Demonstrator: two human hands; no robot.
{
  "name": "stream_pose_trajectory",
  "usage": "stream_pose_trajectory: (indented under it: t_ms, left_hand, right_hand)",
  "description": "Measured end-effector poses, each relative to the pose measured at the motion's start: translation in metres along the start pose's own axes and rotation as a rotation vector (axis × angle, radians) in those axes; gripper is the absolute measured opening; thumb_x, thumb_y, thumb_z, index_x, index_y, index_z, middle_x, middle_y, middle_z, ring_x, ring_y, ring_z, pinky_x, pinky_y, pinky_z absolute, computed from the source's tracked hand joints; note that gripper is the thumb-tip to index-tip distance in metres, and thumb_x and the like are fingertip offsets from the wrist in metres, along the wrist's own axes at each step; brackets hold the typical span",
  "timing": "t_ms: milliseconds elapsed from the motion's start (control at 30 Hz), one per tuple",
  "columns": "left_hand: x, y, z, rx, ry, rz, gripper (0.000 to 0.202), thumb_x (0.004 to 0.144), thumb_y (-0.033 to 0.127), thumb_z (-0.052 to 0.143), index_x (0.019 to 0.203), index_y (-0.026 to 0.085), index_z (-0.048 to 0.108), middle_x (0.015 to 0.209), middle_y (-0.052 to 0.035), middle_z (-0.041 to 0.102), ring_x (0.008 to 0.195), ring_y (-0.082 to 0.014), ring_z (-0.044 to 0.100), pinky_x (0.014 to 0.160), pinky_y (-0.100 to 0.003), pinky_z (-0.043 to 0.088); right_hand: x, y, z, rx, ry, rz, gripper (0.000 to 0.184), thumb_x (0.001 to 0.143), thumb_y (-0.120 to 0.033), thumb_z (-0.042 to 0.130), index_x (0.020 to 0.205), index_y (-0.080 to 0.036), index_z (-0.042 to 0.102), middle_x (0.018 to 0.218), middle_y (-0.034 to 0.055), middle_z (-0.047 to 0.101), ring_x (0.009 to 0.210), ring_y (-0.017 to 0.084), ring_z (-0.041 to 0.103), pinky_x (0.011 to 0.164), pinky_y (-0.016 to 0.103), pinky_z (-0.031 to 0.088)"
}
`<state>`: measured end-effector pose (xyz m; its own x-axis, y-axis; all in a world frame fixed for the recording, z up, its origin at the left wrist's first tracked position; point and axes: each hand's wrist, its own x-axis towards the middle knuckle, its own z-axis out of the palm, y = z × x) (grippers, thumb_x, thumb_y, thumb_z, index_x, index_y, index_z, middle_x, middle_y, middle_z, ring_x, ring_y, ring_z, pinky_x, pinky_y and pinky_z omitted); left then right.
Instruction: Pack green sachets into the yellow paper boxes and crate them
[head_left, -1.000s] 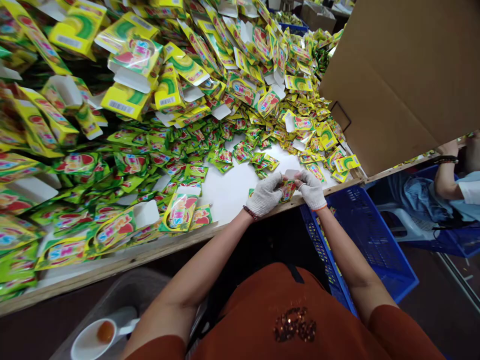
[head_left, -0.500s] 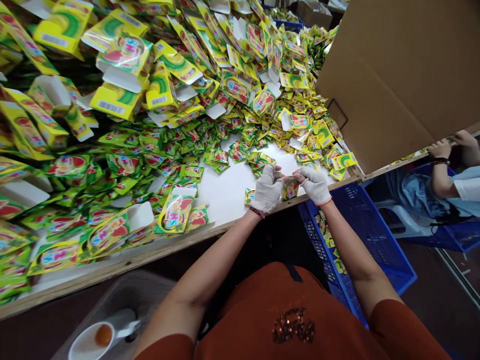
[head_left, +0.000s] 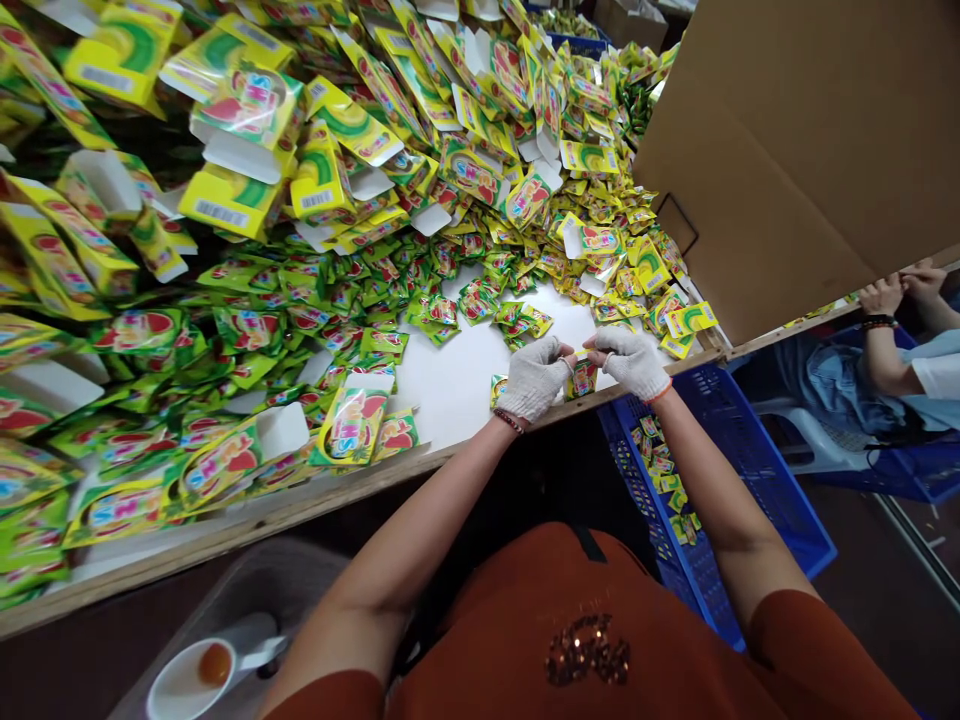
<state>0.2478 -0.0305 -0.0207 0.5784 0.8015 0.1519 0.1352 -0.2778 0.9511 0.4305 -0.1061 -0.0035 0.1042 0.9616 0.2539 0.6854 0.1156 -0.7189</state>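
Observation:
My left hand (head_left: pixel 535 380), in a white knit glove with bare fingertips, is closed on the left side of a small printed box (head_left: pixel 582 380). From the other side my right hand (head_left: pixel 628 360), gloved the same way, pinches the box near its top end. The box stands at the table's front edge, its red and green front towards me. Beside my left wrist lies another small printed piece (head_left: pixel 498 388), partly covered by the glove. Green sachets (head_left: pixel 522 320) lie just beyond my hands, and yellow boxes (head_left: pixel 691 319) lie to their right.
Open flat boxes (head_left: pixel 352 425) and green sachets heap up on the left and back of the white table (head_left: pixel 450 385). A large cardboard sheet (head_left: pixel 795 150) stands at right. Below is a blue crate (head_left: pixel 750 480) holding small boxes. A white cup (head_left: pixel 187 680) sits lower left; a co-worker's hands (head_left: pixel 892 290) show far right.
My fingers have shifted slightly at the top of the small box, and my right wrist has turned a little. More of the boxes in the blue crate shows.

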Motion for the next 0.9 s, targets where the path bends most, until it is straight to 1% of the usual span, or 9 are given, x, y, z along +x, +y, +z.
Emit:
stream_pose_trajectory:
  t_ms: [100, 267, 400, 533, 633, 700, 767, 833, 900]
  left_hand:
    - [-0.003, -0.003, 0.000, 0.026, -0.006, 0.063, 0.016, 0.084, 0.030, 0.061, 0.084, 0.017, 0.071, 0.073, -0.0001, 0.068, 0.069, -0.0148, 0.059, 0.066, -0.027, 0.046]
    - [-0.014, -0.018, 0.000, 0.229, -0.055, 0.502, 0.022, 0.094, 0.024, 0.050, 0.095, 0.018, 0.071, 0.089, -0.0063, 0.070, 0.082, -0.0162, 0.063, 0.074, -0.028, 0.048]
    - [-0.014, -0.021, 0.000, 0.371, -0.120, 0.636, 0.022, 0.093, 0.018, 0.048, 0.101, 0.018, 0.069, 0.084, -0.0067, 0.066, 0.076, -0.0160, 0.060, 0.068, -0.027, 0.045]
    - [-0.006, -0.016, -0.006, 0.344, -0.166, 0.563, 0.018, 0.093, 0.020, 0.052, 0.096, 0.018, 0.069, 0.087, -0.0060, 0.067, 0.081, -0.0165, 0.062, 0.074, -0.028, 0.049]
    - [0.002, -0.013, -0.026, 0.410, -0.187, 0.364, 0.029, 0.087, 0.028, 0.062, 0.114, 0.016, 0.065, 0.109, -0.0090, 0.069, 0.097, -0.0202, 0.064, 0.087, -0.031, 0.050]
    - [0.004, -0.011, -0.045, 0.578, -0.292, 0.210, 0.044, 0.083, 0.030, 0.065, 0.124, 0.017, 0.061, 0.119, -0.0102, 0.068, 0.104, -0.0238, 0.064, 0.090, -0.034, 0.050]
    - [0.004, -0.009, -0.061, 0.781, -0.447, 0.113, 0.046, 0.079, 0.031, 0.065, 0.124, 0.019, 0.062, 0.119, -0.0108, 0.069, 0.105, -0.0273, 0.064, 0.088, -0.035, 0.049]
    - [0.002, -0.006, -0.071, 0.925, -0.537, 0.090, 0.044, 0.075, 0.032, 0.067, 0.118, 0.020, 0.065, 0.113, -0.0121, 0.070, 0.102, -0.0301, 0.065, 0.085, -0.036, 0.048]
    - [0.000, -0.004, -0.073, 0.973, -0.559, 0.096, 0.043, 0.071, 0.035, 0.070, 0.110, 0.019, 0.067, 0.107, -0.0135, 0.070, 0.098, -0.0320, 0.065, 0.080, -0.036, 0.047]
  right_hand:
    - [0.001, 0.000, -0.002, -0.006, -0.005, -0.038, 0.013, 0.085, -0.029, 0.064, 0.082, -0.019, 0.072, 0.078, 0.0030, 0.066, 0.078, 0.018, 0.061, 0.072, 0.030, 0.049]
    - [-0.008, 0.004, -0.005, 0.013, -0.037, -0.123, 0.015, 0.085, -0.020, 0.060, 0.082, -0.021, 0.075, 0.085, 0.0044, 0.069, 0.087, 0.019, 0.065, 0.079, 0.033, 0.051]
    - [-0.019, 0.005, -0.001, 0.064, -0.021, -0.138, 0.012, 0.082, -0.021, 0.066, 0.088, -0.022, 0.076, 0.095, 0.0062, 0.071, 0.091, 0.021, 0.066, 0.082, 0.035, 0.053]
    - [-0.026, 0.004, 0.013, 0.019, 0.036, -0.055, 0.014, 0.082, -0.022, 0.065, 0.091, -0.022, 0.075, 0.087, 0.0042, 0.070, 0.084, 0.020, 0.064, 0.080, 0.035, 0.053]
    - [-0.029, -0.005, 0.009, -0.043, 0.223, 0.033, 0.017, 0.084, -0.021, 0.058, 0.093, -0.021, 0.073, 0.086, 0.0033, 0.069, 0.080, 0.018, 0.062, 0.077, 0.034, 0.051]
    - [-0.033, -0.016, -0.011, -0.093, 0.340, 0.059, 0.019, 0.088, -0.023, 0.053, 0.094, -0.020, 0.070, 0.084, 0.0026, 0.067, 0.077, 0.017, 0.060, 0.074, 0.032, 0.049]
    - [-0.040, -0.028, -0.044, -0.205, 0.399, 0.065, 0.021, 0.092, -0.027, 0.050, 0.083, -0.020, 0.067, 0.072, 0.0005, 0.060, 0.069, 0.015, 0.055, 0.069, 0.030, 0.046]
    - [-0.047, -0.039, -0.077, -0.399, 0.453, 0.023, 0.031, 0.091, -0.032, 0.057, 0.063, -0.020, 0.057, 0.062, -0.0008, 0.049, 0.064, 0.015, 0.048, 0.066, 0.030, 0.041]
    - [-0.053, -0.045, -0.099, -0.485, 0.539, 0.032, 0.037, 0.092, -0.036, 0.056, 0.059, -0.020, 0.053, 0.061, -0.0004, 0.047, 0.064, 0.015, 0.047, 0.065, 0.031, 0.039]
